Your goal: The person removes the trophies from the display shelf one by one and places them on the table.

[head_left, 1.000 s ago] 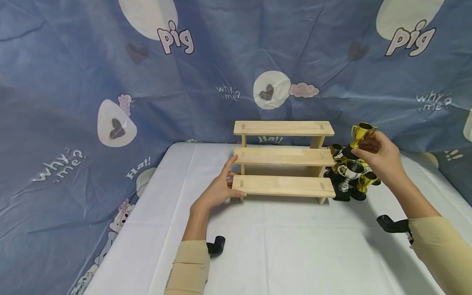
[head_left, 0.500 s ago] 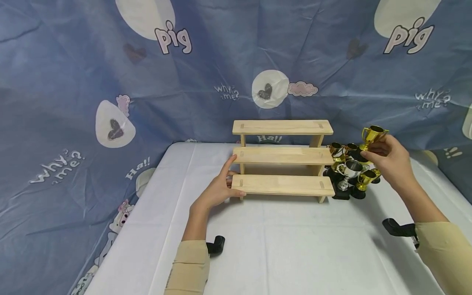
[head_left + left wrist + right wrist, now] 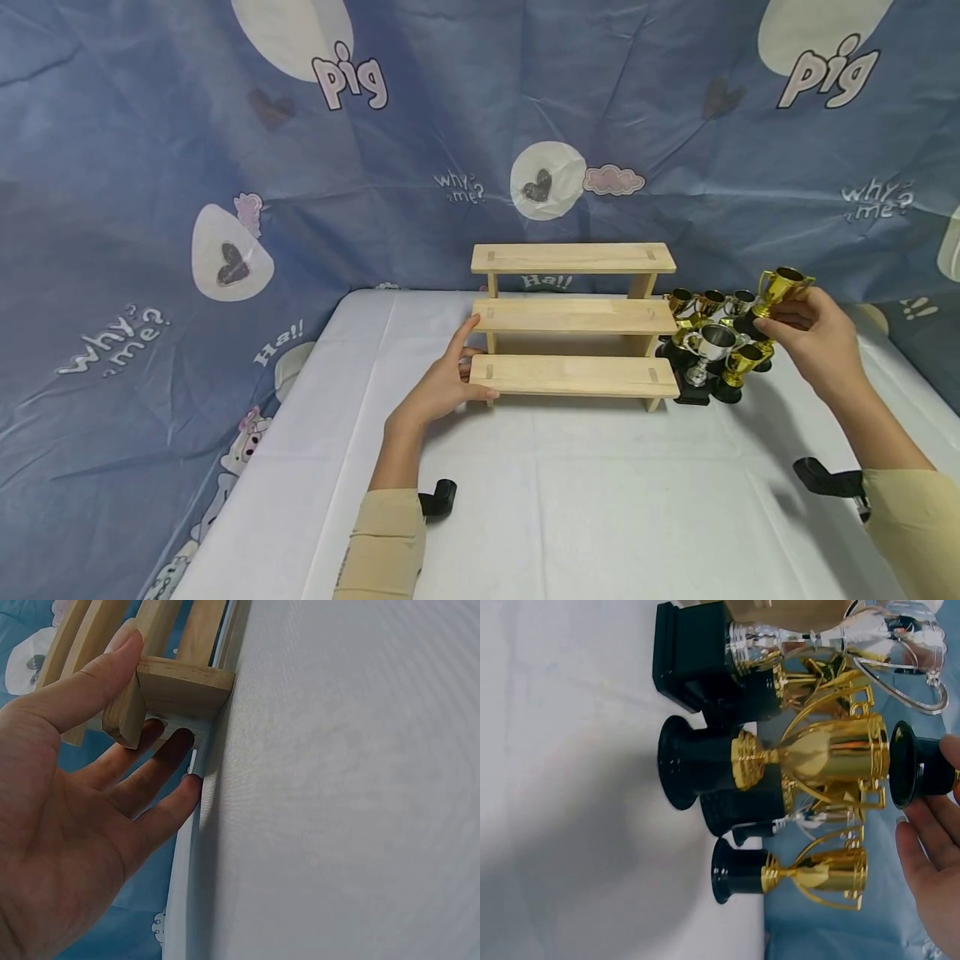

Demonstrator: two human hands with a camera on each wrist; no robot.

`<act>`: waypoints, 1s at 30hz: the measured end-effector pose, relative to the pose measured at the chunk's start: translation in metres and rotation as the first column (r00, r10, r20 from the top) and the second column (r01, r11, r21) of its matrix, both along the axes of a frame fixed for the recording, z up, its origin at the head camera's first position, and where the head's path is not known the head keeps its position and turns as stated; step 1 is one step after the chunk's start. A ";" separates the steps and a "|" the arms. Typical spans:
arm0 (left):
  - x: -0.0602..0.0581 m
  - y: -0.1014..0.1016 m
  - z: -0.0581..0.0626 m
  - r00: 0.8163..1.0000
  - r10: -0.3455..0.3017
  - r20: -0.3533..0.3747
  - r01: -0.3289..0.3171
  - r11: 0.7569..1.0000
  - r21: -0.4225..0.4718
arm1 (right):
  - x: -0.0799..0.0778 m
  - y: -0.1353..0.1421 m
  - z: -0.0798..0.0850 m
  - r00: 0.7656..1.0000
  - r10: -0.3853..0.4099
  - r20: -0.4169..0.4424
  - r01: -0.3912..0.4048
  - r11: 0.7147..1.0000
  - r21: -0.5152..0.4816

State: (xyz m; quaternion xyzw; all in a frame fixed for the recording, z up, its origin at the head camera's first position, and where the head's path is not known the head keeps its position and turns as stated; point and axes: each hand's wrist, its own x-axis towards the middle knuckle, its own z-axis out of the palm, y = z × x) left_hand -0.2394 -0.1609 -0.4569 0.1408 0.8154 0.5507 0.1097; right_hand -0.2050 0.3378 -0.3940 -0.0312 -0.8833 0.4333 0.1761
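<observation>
My left hand (image 3: 437, 390) holds the left end of a three-tier wooden display stand (image 3: 573, 377). In the left wrist view, its thumb lies on the board (image 3: 124, 712) while the fingers reach behind and below. My right hand (image 3: 821, 346) pinches a small gold trophy cup (image 3: 780, 286) by its black base, raised over the others and tilted slightly. Only that black base (image 3: 906, 766) shows in the right wrist view. Beneath it several trophies stand close together, among them a silver trophy (image 3: 711, 343) and a gold trophy (image 3: 741, 363).
A white cloth covers the table (image 3: 600, 500). Blue printed fabric (image 3: 420, 125) hangs behind and to the left. The trophy cluster stands close beside the stand's right end. All three tiers of the stand are bare.
My right hand has carried the gold trophy to the right and a little toward me, uncovering more cups behind. The left hand has stayed on the stand.
</observation>
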 end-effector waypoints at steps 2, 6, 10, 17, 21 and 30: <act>0.001 0.001 0.004 1.000 -0.007 0.012 0.007 1.000 -0.001 | 0.001 0.004 -0.002 1.000 0.000 0.000 0.000 1.000 -0.009; 0.001 0.002 0.003 1.000 -0.004 0.016 0.004 1.000 -0.002 | 0.003 0.009 -0.004 1.000 -0.010 0.007 0.010 1.000 -0.009; 0.000 0.001 0.000 1.000 0.000 0.010 0.000 1.000 -0.001 | 0.004 0.013 -0.007 1.000 -0.023 0.017 0.023 1.000 -0.006; 0.001 0.001 -0.001 1.000 0.008 -0.003 -0.008 1.000 0.003 | 0.007 0.019 -0.013 0.999 -0.026 0.021 0.027 1.000 -0.011; 0.002 0.001 -0.001 1.000 0.009 -0.004 -0.009 1.000 0.003 | 0.009 0.022 -0.016 0.999 -0.026 0.026 0.027 0.999 -0.025; 0.002 0.001 0.001 1.000 0.021 -0.004 -0.021 1.000 -0.006 | 0.014 0.026 -0.020 0.999 -0.041 0.023 0.043 0.997 -0.057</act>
